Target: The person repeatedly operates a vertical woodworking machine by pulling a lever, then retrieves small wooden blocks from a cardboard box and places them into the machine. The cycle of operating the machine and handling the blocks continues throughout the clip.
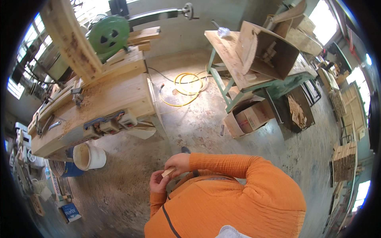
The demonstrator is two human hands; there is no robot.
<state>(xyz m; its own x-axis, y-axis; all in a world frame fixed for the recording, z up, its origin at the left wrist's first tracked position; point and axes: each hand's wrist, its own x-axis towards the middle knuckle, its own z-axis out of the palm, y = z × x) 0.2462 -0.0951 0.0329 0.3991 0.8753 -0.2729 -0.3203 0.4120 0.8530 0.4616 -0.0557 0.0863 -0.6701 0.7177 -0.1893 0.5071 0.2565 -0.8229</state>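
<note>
A small pale wooden block [168,171] is held between my two hands, in front of my body. My right hand [180,162] closes over its upper end from the right. From below left, the fingers of my left hand [158,182] pinch the block's lower end. Both sleeves are orange, and part of each hand's grip is hidden behind the fingers. The block is held in the air, away from the wooden workbench [131,85] at the upper left.
Sawdust and a clamp [77,95] lie on the bench, near a large green wheel [109,35]. A white bucket [89,156] stands below it. A yellow hose [186,104] coils on the floor. A green-legged table [222,45] bears an open box [278,49]; a cardboard box [248,119] sits beneath.
</note>
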